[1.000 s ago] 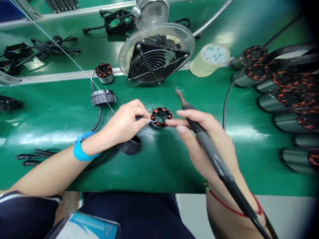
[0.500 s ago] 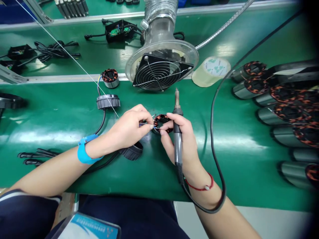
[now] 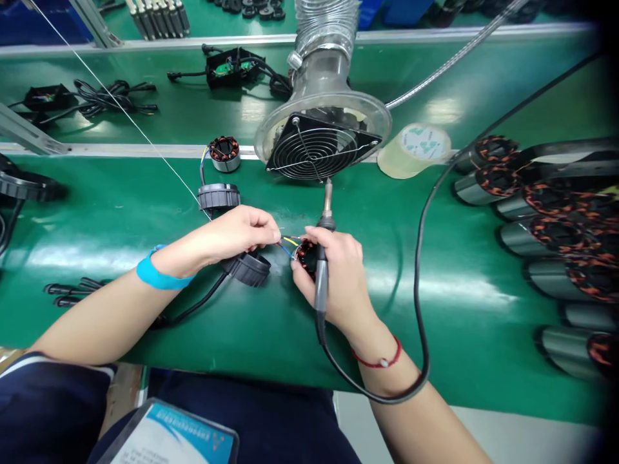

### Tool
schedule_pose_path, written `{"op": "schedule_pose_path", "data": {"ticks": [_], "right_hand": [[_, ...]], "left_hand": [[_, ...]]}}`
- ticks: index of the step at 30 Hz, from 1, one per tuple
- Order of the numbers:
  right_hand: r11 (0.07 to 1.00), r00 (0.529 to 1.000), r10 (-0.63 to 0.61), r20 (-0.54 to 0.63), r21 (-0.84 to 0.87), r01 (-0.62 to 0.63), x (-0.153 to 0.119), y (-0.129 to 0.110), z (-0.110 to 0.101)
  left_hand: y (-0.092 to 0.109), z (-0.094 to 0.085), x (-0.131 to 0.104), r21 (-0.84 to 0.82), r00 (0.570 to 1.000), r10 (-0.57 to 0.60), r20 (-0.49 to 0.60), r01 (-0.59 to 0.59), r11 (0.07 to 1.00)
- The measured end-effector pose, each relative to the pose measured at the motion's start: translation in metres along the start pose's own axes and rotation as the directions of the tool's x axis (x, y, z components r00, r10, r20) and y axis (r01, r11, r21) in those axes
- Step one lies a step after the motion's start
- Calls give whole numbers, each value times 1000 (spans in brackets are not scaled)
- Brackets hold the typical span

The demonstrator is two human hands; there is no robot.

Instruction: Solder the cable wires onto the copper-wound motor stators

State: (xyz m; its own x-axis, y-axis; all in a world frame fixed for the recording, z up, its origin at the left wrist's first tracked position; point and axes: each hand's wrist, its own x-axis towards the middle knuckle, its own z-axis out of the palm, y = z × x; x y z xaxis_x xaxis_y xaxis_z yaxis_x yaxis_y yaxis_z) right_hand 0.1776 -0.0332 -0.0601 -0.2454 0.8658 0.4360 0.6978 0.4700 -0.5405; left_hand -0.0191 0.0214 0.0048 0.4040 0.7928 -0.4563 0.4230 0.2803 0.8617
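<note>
My left hand (image 3: 244, 231) pinches thin wires, among them a yellow and a blue one (image 3: 286, 250), which run to a small copper-wound stator (image 3: 305, 256). Around the stator's upper and left edges are the fingers of my right hand (image 3: 341, 270), which also holds a soldering iron (image 3: 322, 277) between thumb and fingers. The iron's tip points up and away, off the stator. Part of the stator is hidden behind the iron and fingers. A black ribbed cap (image 3: 249, 268) with a cable lies just below my left hand.
A fume extractor with a fan grille (image 3: 314, 151) hangs beyond my hands. Another stator (image 3: 224, 154) and ribbed cap (image 3: 218, 196) stand at the back left. A tape roll (image 3: 413, 151) is behind right, and several metal stators (image 3: 525, 238) line the right. The iron's cable loops beside my right arm.
My left hand has drawn back left from the stator, and more of the yellow and blue wires shows. My right hand and the iron have shifted left. The camera view has moved slightly.
</note>
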Motion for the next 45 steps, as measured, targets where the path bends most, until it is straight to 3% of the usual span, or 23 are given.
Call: {"op": "schedule_pose_path", "data": {"ticks": [7, 11, 15, 23, 25, 31, 39, 45], "right_hand": [[996, 1000, -15, 27, 89, 12, -7, -3, -2], [984, 1000, -16, 15, 177, 13, -6, 1, -3], [977, 1000, -8, -5, 214, 9, -7, 1, -4], [975, 1000, -13, -16, 223, 16, -6, 0, -7], [973, 1000, -12, -14, 229, 15, -6, 0, -8], [968, 998, -4, -67, 251, 21, -6, 0, -12], [962, 997, -62, -53, 263, 74, -7, 1, -11], [974, 994, -72, -80, 208, 87, -6, -2, -4]], "left_hand": [[7, 13, -2, 259, 991, 130, -25, -120, 958], [14, 6, 1, 151, 999, -33, 19, 30, 988], [21, 3, 7, -17, 982, -177, 71, 179, 984], [21, 19, 16, 7, 992, -127, -23, 127, 992], [22, 15, 14, 41, 992, -125, 9, 125, 991], [28, -4, 6, 133, 953, -277, 122, 261, 956], [24, 14, 10, 161, 972, -219, 87, 203, 966], [27, 5, 8, 10, 939, -264, 220, 268, 963]]}}
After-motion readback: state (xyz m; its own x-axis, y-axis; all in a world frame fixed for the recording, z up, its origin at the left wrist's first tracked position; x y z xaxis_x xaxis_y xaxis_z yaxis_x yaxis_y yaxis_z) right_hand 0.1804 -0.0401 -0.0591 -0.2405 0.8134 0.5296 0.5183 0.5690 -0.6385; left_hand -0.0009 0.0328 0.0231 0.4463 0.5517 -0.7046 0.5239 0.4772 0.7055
